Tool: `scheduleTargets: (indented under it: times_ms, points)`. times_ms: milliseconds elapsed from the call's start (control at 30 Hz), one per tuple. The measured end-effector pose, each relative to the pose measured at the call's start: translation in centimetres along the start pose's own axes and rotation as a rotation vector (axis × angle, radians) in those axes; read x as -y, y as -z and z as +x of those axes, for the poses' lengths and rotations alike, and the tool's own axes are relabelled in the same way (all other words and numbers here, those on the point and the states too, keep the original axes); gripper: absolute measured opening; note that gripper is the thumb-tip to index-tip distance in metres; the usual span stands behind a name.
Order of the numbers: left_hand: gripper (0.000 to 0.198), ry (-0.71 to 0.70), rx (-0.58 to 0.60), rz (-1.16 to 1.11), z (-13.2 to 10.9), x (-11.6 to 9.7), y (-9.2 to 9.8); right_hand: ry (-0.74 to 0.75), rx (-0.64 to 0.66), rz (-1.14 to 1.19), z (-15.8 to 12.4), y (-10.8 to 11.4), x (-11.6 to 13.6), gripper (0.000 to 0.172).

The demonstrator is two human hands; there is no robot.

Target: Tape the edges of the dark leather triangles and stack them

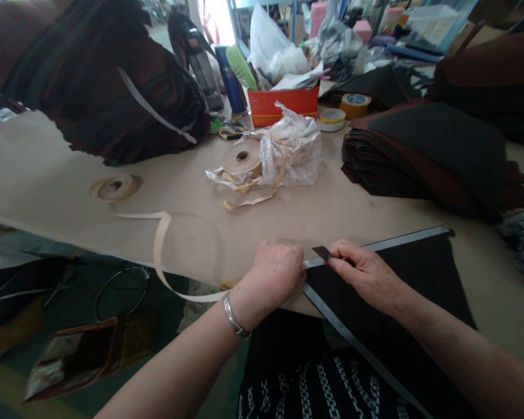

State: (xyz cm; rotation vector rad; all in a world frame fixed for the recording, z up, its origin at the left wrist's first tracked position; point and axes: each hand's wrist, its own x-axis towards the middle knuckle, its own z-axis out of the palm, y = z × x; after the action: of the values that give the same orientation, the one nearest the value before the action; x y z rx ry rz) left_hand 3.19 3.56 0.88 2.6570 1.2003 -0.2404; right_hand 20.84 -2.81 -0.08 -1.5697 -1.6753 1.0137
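Observation:
A black sheet of material [423,279] lies at the table's front edge, with pale strips along its upper and left edges. My left hand [279,270] is closed at its left corner, gripping cream tape [159,238]. That tape loops from a small roll [116,187], passing behind my left wrist; the fingertips are hidden. In my right hand [362,270] a flat, dark, blade-like piece [321,252] is pinched between thumb and fingers. Its tip hovers over or touches the pale strip [315,263] just right of my left hand; I cannot tell which.
Stacks of dark material stand at left [126,87] and right [423,151]. A larger tape roll [242,157] sits partly in a plastic bag [294,151] ahead. Behind are scissors [233,129], a red box [283,105], bottles and tape rolls. A basket-like container [91,349] is below left.

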Motion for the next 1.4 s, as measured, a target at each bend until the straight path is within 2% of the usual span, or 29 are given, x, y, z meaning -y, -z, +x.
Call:
scheduleTargets:
  times_ms: [67,233,333,367,567,900,1033,1133,1200,1267,1333,1400]
  points:
    - [0.021,-0.001,0.024,0.002,0.3,0.1,0.1,0.005,-0.010,0.017,0.0,0.1,0.1,0.020]
    - [0.022,0.010,0.084,0.003,0.7,-0.1,1.0,-0.207,0.100,0.169,0.2,-1.1,-0.2,0.018]
    - [0.023,0.020,0.121,0.008,0.8,-0.2,1.5,-0.258,0.109,0.222,0.5,-2.3,-0.7,0.044]
    - [0.023,0.019,0.130,0.009,0.8,-0.2,1.6,-0.263,0.111,0.216,0.6,-2.6,-0.9,0.048]
    - [0.023,0.002,0.161,-0.001,1.0,0.1,2.1,-0.228,0.089,0.127,0.6,-3.2,-1.2,0.038]
    - [0.022,-0.021,0.170,-0.065,1.2,0.1,2.1,-0.162,0.066,-0.096,0.7,-3.2,0.0,0.031]
    - [0.021,-0.102,0.172,-0.184,0.6,-0.4,1.9,-0.125,0.030,-0.180,0.8,-3.5,0.5,0.026]
    - [0.020,-0.158,0.162,-0.306,0.0,-0.4,1.9,-0.136,0.035,-0.119,1.0,-3.6,0.2,0.027]
    - [0.023,-0.121,0.115,-0.359,-0.4,0.2,1.9,-0.189,0.065,0.060,0.8,-3.0,-0.4,0.038]
    - [0.024,-0.065,0.050,-0.397,-0.8,1.2,1.8,-0.258,0.055,0.284,0.1,-1.5,-1.4,0.047]
    - [0.023,-0.052,-0.005,-0.440,-1.3,2.1,1.6,-0.331,-0.006,0.451,-1.4,0.9,-2.6,0.043]
    - [0.021,-0.089,-0.044,-0.488,-1.7,2.6,1.2,-0.396,-0.108,0.520,-3.6,3.9,-4.0,0.031]
